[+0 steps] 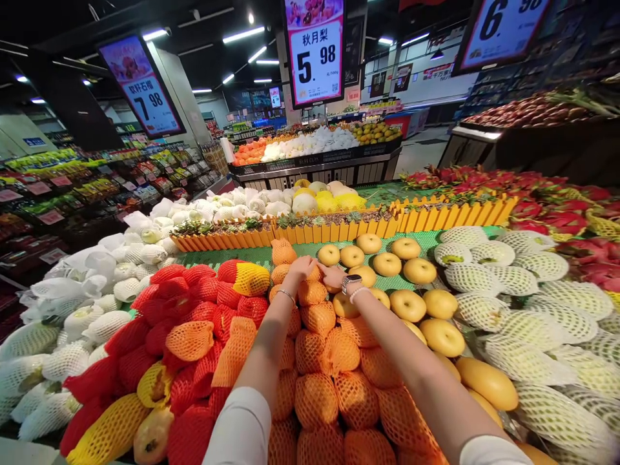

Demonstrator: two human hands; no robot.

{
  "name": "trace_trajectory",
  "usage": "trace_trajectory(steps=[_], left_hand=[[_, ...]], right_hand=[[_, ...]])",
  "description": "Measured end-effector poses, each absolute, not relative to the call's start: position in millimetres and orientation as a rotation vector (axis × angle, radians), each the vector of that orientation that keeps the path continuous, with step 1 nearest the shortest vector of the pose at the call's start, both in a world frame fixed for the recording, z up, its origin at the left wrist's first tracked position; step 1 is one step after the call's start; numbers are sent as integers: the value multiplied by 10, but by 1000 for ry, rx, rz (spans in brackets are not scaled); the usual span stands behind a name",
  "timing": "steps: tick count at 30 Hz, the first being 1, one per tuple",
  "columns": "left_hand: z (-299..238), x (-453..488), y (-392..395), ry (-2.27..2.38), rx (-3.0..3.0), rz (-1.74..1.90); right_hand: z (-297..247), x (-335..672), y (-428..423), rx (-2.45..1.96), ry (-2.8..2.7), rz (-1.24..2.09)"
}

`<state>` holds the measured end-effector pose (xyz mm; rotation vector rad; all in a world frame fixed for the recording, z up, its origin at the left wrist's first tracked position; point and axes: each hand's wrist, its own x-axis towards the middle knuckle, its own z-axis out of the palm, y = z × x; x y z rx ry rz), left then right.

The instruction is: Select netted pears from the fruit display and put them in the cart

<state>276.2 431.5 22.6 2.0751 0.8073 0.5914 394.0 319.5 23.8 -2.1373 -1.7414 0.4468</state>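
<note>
My left hand (301, 266) and right hand (332, 276) met toward the far end of the orange-netted fruit (317, 352), fingers bent around a small wrapped piece (314, 274); whether either actually gripped it, I couldn't tell. That piece lay between the red-netted fruit (157, 336) and the bare yellow-brown pears (408, 305), short of the orange picket edging (339, 230). The nets presumably guarded against bruising, the snug rows probably stopped rolling, and having a hand at each side likely allowed steadier handling.
</note>
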Motion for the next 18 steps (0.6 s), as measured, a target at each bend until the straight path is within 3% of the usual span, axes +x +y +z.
trace_trajectory(steps=[8,18], left_hand=[[599,2304,4225,795,2219,671],[841,235,3591,1114,2444,357]], right_hand=[[487,3830,2668,-1967,-1899,436],[614,3619,1779,-1551,-2251,827]])
